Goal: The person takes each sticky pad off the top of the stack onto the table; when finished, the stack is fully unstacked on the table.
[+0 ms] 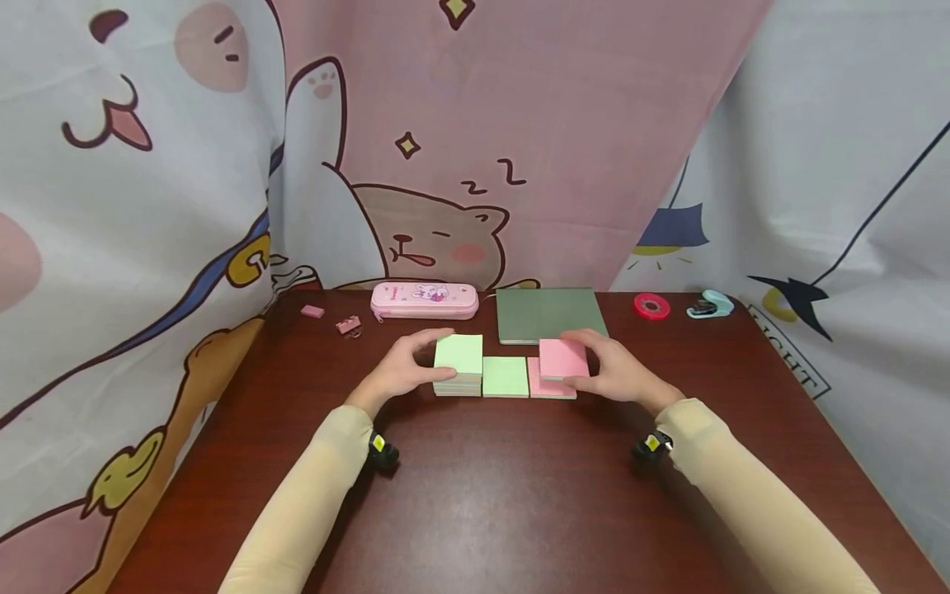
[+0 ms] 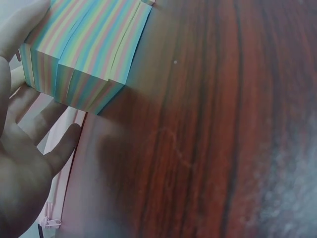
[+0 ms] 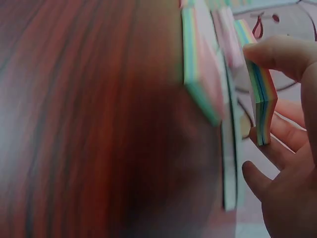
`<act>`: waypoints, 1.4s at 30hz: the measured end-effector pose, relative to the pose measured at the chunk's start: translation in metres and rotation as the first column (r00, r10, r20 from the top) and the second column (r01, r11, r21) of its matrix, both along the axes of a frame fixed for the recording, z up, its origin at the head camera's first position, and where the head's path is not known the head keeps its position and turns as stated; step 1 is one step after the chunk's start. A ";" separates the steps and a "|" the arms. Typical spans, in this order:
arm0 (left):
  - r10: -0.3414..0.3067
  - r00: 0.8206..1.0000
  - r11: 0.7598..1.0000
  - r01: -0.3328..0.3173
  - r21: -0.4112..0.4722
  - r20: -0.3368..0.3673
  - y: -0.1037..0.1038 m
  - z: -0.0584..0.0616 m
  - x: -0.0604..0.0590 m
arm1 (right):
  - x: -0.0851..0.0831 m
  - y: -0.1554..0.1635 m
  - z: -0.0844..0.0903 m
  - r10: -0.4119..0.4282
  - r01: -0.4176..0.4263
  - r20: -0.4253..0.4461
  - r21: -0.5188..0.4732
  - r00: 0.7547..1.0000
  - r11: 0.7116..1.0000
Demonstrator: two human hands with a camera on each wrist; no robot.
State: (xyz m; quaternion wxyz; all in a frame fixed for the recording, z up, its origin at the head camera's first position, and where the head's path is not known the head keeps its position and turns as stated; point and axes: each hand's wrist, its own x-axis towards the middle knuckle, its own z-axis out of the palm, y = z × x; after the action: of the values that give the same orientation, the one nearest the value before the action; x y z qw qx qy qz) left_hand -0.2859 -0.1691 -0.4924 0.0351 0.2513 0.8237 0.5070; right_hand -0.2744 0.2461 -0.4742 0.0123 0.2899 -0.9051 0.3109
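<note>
My left hand (image 1: pixel 397 367) holds a tall stack of sticky note pads (image 1: pixel 458 353) between thumb and fingers. Its top is light green, and the left wrist view shows its striped multicoloured sides (image 2: pixel 81 57). Beside it on the table lies a thinner light green sticky note pad (image 1: pixel 505 377). To the right of that is a pink sticky note pad (image 1: pixel 535 381), partly covered from above. Over it my right hand (image 1: pixel 619 371) pinches another pink-topped sticky note pad (image 1: pixel 562 358) by its edges; the right wrist view shows this pad (image 3: pixel 261 94) raised apart from the lower one.
Behind the pads are a pink pencil case (image 1: pixel 425 301) and a green notebook (image 1: pixel 552 313). A pink eraser-like block (image 1: pixel 312 311) and a pink binder clip (image 1: pixel 348 325) lie back left. Back right are a red tape roll (image 1: pixel 651 306) and a light blue stapler (image 1: pixel 710 304).
</note>
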 end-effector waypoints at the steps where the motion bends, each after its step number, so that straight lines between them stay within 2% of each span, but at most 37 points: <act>1: -0.001 1.000 1.000 0.001 0.001 0.002 0.000 0.000 0.000 | 0.000 0.007 -0.003 -0.010 0.010 0.004 0.010 1.000 1.000; 9: 0.016 1.000 1.000 -0.016 -0.015 -0.001 0.000 0.002 0.000 | 0.003 0.046 -0.015 -0.073 0.069 0.084 0.056 0.994 0.996; 14: 0.016 1.000 1.000 -0.016 -0.017 0.004 0.001 0.003 0.001 | 0.005 0.057 -0.020 -0.062 0.057 0.094 0.054 0.994 0.997; 30: 0.016 1.000 1.000 -0.016 0.002 -0.008 0.002 0.002 0.001 | 0.004 0.063 -0.028 -0.053 0.042 0.117 0.089 0.992 0.995; 42: 0.017 1.000 1.000 -0.017 0.004 -0.003 0.001 0.000 0.001 | 0.004 0.063 -0.029 -0.045 0.035 0.130 0.077 0.990 0.996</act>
State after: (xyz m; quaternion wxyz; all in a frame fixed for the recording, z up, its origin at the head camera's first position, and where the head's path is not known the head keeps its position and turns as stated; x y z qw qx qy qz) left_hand -0.2853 -0.1679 -0.4924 0.0288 0.2451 0.8248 0.5087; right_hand -0.2708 0.3088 -0.5036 -0.0522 0.2506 -0.9206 0.2950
